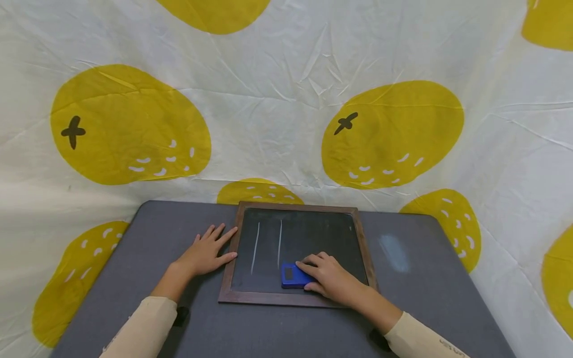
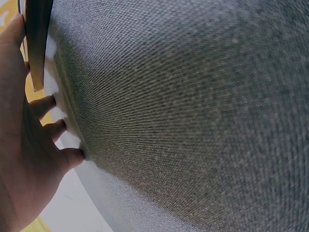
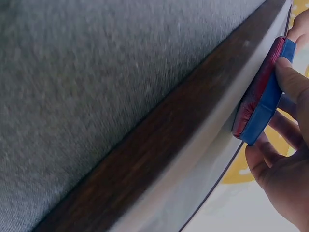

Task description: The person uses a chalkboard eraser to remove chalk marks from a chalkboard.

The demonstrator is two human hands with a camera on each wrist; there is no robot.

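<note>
A wood-framed chalkboard (image 1: 322, 238) lies on the grey table, two white chalk lines (image 1: 256, 248) running down its left half. My right hand (image 1: 333, 279) grips a blue chalkboard eraser (image 1: 293, 276) at the board's lower middle. In the right wrist view, the eraser (image 3: 265, 99) has a dark red pad facing the board, and the thumb and fingers of the hand (image 3: 289, 164) hold its blue back. My left hand (image 1: 207, 252) is spread beside the board, thumb and index finger touching its left frame. In the left wrist view, the other fingers of that hand (image 2: 29, 150) reach down to the table.
The grey table (image 1: 134, 278) extends on both sides of the board. A pale chalky smudge (image 1: 394, 252) marks it to the right. Behind the table hangs a white cloth (image 1: 268, 109) printed with large yellow fruit shapes.
</note>
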